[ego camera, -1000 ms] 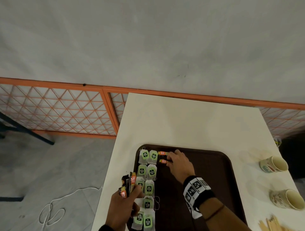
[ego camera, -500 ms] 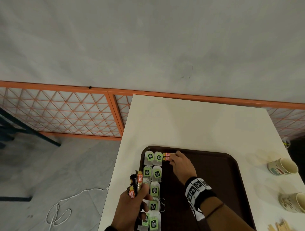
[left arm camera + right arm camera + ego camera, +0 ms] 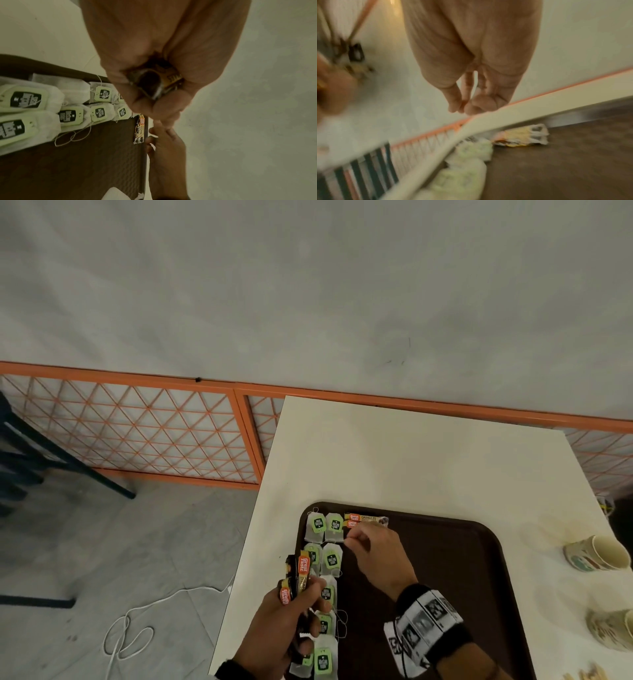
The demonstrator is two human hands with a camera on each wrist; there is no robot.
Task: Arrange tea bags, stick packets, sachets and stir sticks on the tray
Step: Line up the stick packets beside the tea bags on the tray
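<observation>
A dark brown tray (image 3: pixel 445 577) lies on the white table (image 3: pixel 411 457). Several green-tagged tea bags (image 3: pixel 330 559) sit in two columns along its left side. Two orange stick packets (image 3: pixel 364 520) lie side by side at the tray's far edge. My right hand (image 3: pixel 352 537) hovers just short of them; in the right wrist view its thumb and fingertips (image 3: pixel 462 108) are drawn together with nothing between them. My left hand (image 3: pixel 301 601) grips an upright bundle of stick packets (image 3: pixel 299 573) over the tray's left edge; the bundle's lower ends (image 3: pixel 164 81) show inside the fist.
Two paper cups (image 3: pixel 596 553) (image 3: pixel 613 628) lie on their sides at the table's right edge. Wooden stir sticks (image 3: pixel 589 676) peek in at the bottom right. An orange lattice railing (image 3: pixel 137 433) runs behind the table, and a white cable (image 3: pixel 130 631) lies on the floor.
My right hand slid the second stick packet up against the first at the far edge, then let go and drew back toward me. The left hand kept its bundle.
</observation>
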